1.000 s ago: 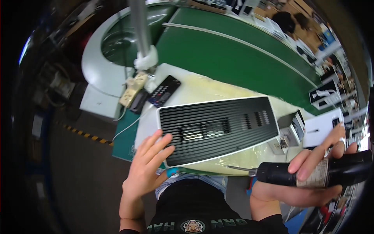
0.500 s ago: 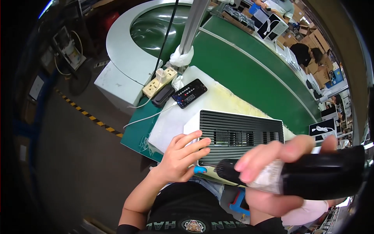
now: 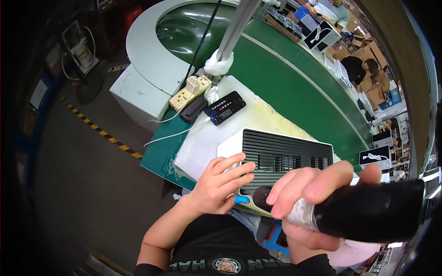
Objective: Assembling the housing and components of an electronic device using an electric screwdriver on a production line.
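A white box-shaped appliance (image 3: 229, 148) with a dark slatted grille (image 3: 287, 145) lies in front of me, grille side up. My left hand (image 3: 215, 186) rests at its left end with fingers outstretched; a blue cover (image 3: 241, 199) wraps the thumb tip. In my right hand (image 3: 306, 198) is a black electric screwdriver (image 3: 370, 210) with clear wrapping round its neck. The tool lies nearly level, its nose pointing left at the appliance's near-left corner, close to my left thumb. Its bit is too hidden to make out.
A white foam pad (image 3: 198, 146) lies under the appliance. Beyond the pad are a phone (image 3: 225, 107) on a cable, a power strip (image 3: 190, 93) and a metal post (image 3: 239, 30). A green conveyor (image 3: 294, 87) curves behind. Another person (image 3: 338, 14) works at the far right.
My right hand and the screwdriver have shifted slightly left and down. My left hand keeps its place on the appliance. The whole view has turned a little.
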Demonstrator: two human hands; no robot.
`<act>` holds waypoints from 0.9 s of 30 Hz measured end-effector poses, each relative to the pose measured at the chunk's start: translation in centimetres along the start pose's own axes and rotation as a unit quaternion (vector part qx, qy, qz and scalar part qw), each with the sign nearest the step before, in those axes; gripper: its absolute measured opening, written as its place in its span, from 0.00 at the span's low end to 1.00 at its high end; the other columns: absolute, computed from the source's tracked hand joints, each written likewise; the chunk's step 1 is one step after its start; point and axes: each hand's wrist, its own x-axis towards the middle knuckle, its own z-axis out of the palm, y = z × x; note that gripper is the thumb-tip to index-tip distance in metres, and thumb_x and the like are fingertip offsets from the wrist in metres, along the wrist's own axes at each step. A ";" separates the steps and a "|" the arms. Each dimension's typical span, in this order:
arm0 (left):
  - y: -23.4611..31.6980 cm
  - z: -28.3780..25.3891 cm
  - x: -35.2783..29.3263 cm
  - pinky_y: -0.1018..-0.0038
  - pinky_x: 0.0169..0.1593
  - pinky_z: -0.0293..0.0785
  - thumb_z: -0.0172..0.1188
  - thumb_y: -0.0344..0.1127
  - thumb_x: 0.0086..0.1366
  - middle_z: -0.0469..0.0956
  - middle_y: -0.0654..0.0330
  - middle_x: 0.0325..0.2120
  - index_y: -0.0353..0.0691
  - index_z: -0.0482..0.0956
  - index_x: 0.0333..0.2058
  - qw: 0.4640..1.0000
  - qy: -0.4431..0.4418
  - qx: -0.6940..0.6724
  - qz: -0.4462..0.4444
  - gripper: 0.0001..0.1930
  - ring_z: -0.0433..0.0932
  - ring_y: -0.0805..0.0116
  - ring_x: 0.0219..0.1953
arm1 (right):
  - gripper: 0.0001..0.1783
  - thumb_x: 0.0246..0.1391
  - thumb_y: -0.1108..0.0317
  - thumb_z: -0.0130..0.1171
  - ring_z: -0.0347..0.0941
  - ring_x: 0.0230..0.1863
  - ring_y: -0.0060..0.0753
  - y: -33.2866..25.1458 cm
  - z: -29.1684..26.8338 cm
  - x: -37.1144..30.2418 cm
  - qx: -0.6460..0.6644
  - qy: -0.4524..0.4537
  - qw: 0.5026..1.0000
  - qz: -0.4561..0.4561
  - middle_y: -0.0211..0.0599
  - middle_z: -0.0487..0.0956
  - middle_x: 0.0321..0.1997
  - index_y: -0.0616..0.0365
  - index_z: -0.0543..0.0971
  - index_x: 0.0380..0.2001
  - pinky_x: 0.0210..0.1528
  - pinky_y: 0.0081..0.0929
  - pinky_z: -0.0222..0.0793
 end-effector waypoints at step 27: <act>-20.8 8.4 -17.4 0.67 0.55 0.71 0.46 0.42 0.71 0.70 0.54 0.52 0.34 0.61 0.60 0.726 0.140 -0.508 -0.442 0.24 0.71 0.63 0.52 | 0.32 0.59 0.34 0.36 0.63 0.09 0.33 18.4 -18.1 -25.1 0.072 0.585 0.807 -0.039 0.38 0.67 0.09 0.50 0.72 0.45 0.15 0.30 0.63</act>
